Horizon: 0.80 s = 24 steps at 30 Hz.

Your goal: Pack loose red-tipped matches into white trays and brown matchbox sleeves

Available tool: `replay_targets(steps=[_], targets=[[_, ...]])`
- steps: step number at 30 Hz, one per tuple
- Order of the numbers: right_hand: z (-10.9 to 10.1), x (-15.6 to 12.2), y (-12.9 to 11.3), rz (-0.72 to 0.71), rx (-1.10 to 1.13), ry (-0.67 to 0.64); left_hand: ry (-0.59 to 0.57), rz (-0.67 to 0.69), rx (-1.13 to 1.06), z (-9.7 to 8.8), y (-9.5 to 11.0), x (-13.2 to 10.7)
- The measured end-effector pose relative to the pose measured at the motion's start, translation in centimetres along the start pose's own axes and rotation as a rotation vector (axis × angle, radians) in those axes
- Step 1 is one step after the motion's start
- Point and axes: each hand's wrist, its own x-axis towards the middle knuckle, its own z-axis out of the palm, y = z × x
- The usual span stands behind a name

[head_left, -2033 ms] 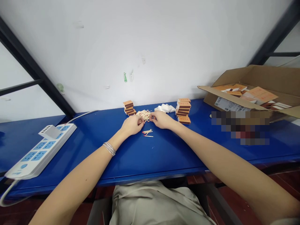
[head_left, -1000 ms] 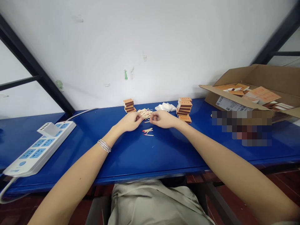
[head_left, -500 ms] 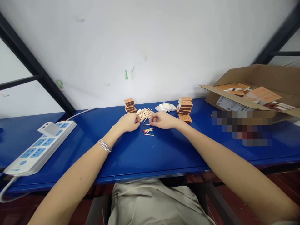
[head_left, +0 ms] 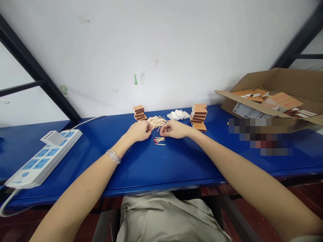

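Head view: a pile of matches (head_left: 157, 121) is worked at by both hands on the blue table (head_left: 176, 164).
The left hand (head_left: 138, 131) and right hand (head_left: 175, 129) are seen with fingers curled shut at the pile's near edge; whether sticks are pinched cannot be told. A small group of matches (head_left: 158, 140) is laid apart just in front. A short stack of matchboxes (head_left: 139, 113) is set at the left and a taller stack (head_left: 199, 116) at the right, with white trays (head_left: 179, 115) between; most sticks seem left loose.
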Motion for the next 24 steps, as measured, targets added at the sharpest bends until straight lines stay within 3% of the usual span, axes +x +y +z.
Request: replay_targets(steps=[5,13,18,24], targets=[[0.7,0.8,1.4,0.002,-0.112,0.244,0.01,-0.004,0.002,0.1,-0.1,0.0],[1.7,1.2,1.1,-0.032,-0.336,0.274,-0.005,-0.034,0.027,0.2,-0.1,0.0],[1.5,0.7,0.2,-0.058,-0.356,0.333,-0.008,-0.042,0.024,0.3,-0.2,0.0],[1.7,0.4,-0.6,-0.101,-0.154,0.115,-0.03,-0.011,-0.017,0.2,0.0,0.0]])
